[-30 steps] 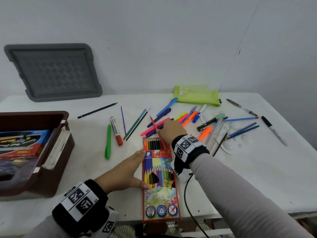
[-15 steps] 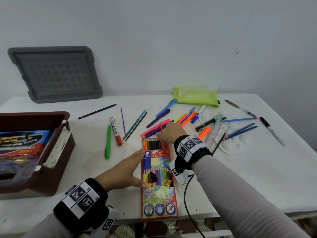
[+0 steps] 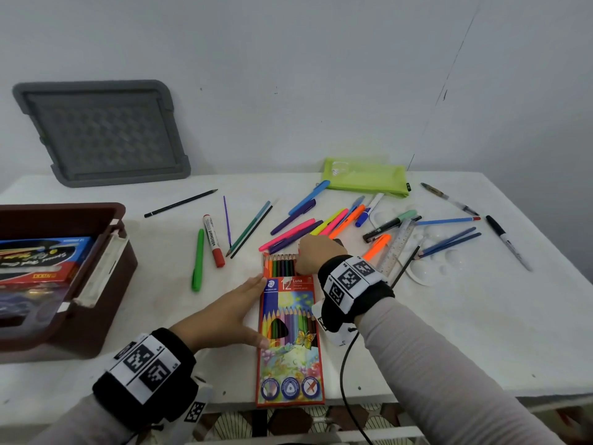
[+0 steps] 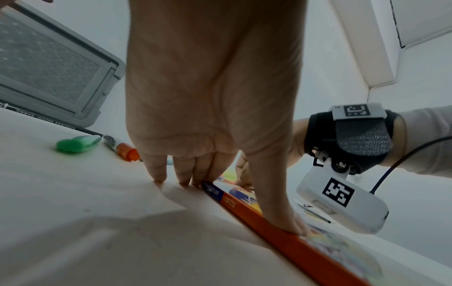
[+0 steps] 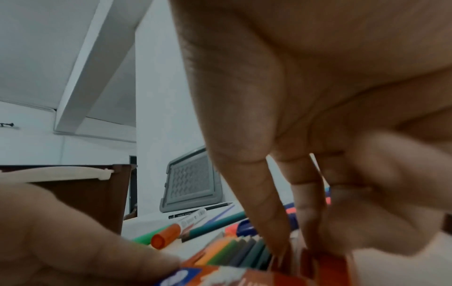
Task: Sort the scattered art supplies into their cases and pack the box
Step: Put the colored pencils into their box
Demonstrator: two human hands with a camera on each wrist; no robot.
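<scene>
Your left hand (image 3: 224, 319) lies flat with straight fingers against the left edge of the coloured pencil box (image 3: 290, 345), near the table's (image 3: 449, 316) front edge. Your right hand (image 3: 317, 253) curls its fingertips (image 5: 276, 245) down into the box's open far end; whether they pinch a pencil you cannot tell.

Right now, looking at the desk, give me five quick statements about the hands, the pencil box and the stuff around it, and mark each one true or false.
1. The left hand rests against the left edge of the pencil box. True.
2. The right hand is at the open top end of the pencil box. True.
3. The green pouch lies inside the brown bin. False: it lies on the table, near the wall.
4. The grey lid covers the brown bin. False: it leans against the wall.
5. The green pen lies left of the red marker. True.
</scene>
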